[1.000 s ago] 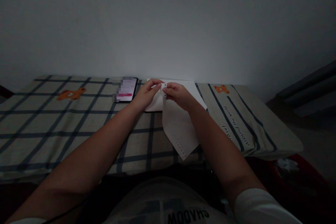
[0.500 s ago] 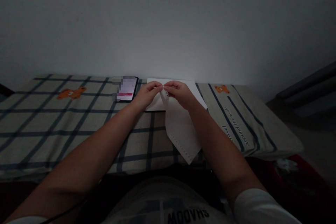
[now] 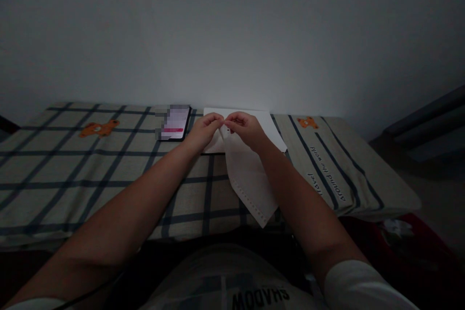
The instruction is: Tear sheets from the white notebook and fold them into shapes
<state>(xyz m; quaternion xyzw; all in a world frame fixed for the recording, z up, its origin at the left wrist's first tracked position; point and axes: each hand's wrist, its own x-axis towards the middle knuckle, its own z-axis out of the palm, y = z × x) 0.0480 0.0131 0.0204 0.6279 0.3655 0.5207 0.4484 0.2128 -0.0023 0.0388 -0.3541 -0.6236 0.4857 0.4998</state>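
Note:
A loose sheet of paper (image 3: pixel 250 179) with punched holes along its edge hangs down over the checked bed cover (image 3: pixel 109 169). My left hand (image 3: pixel 205 131) and my right hand (image 3: pixel 245 130) both pinch its top corner, fingertips nearly touching each other. Behind my hands lies a white notebook or pad (image 3: pixel 271 128), partly hidden by them. A phone (image 3: pixel 175 123) with a lit screen lies just left of my left hand.
A pillow (image 3: pixel 334 164) with dark stripes, an orange bear and lettering sits to the right. A plain wall rises right behind the bed. Something red and white lies on the dark floor (image 3: pixel 395 232) at the lower right.
The sheet's lower end has swung slightly to the right and down. My fingertips have drawn closer together at the top corner.

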